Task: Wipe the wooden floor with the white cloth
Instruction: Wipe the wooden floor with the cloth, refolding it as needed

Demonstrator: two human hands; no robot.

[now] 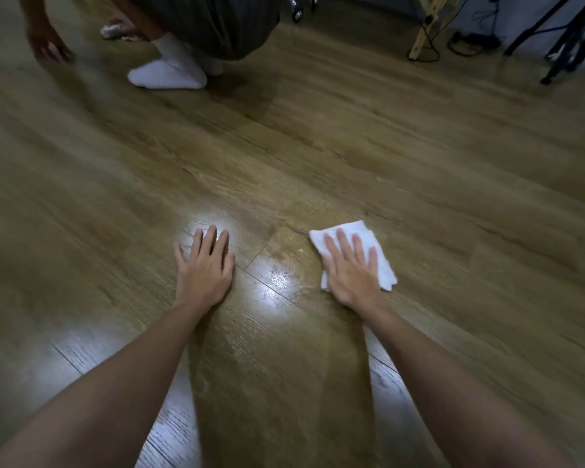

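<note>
From the head view, a white cloth (375, 251) is pressed flat to the wooden floor (419, 146) by the right hand (353, 273), its fingers (343, 243) laid straight and slightly spread over the fabric rather than curled round it. The left hand (205, 268) is planted palm-down on bare boards well apart from the cloth, fingers extended, nothing held. With no grip taken, the cloth could likely bunch or be left behind if the palm slides faster than the fabric; the glossy patch between the hands may be damp, so the bracing hand could slip. A second person (210, 25) crouches at the far edge in white socks (169, 74), and a wide stroke could reach them. Cables (470, 40) and tripod legs (568, 42) are seen at the far right corner.
</note>
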